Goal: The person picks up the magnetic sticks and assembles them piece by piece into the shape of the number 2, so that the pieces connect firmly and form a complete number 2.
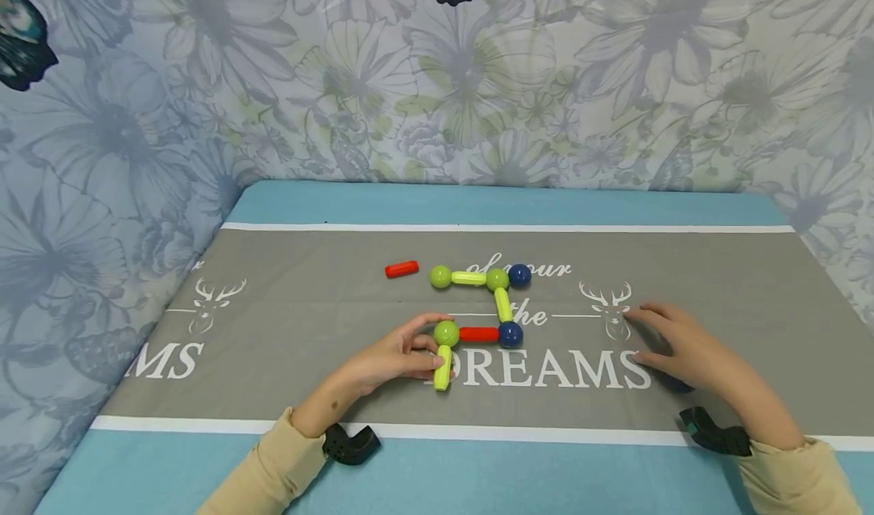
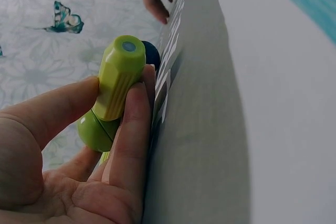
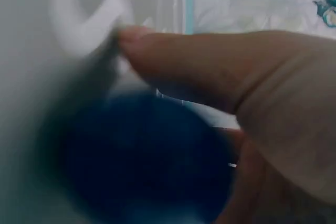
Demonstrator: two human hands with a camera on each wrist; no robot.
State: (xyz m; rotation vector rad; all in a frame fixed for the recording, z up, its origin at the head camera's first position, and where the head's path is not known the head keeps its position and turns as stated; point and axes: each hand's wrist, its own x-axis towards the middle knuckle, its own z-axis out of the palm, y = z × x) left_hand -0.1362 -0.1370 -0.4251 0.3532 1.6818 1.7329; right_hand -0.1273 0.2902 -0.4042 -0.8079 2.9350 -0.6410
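My left hand (image 1: 392,359) pinches a yellow-green magnetic rod (image 2: 122,77) between thumb and fingers; a round grey disc shows in its end. That rod meets a green ball (image 1: 447,334), with one fingertip on top of the ball. From there a red rod (image 1: 479,334) runs to a dark blue ball (image 1: 510,334). Another yellow-green rod (image 1: 503,304) leads up to a second green ball (image 1: 497,279). My right hand (image 1: 690,348) is over the mat at the right, thumb and index finger apart. A blurred blue ball (image 3: 147,156) sits by its thumb, mostly hidden in the head view.
A loose red rod (image 1: 401,269) lies left of the chain's far end, where a green ball (image 1: 441,276), a yellow-green rod (image 1: 469,278) and a blue ball (image 1: 520,275) line up. Under everything is a grey printed mat (image 1: 307,272) on a light blue cloth (image 1: 478,469).
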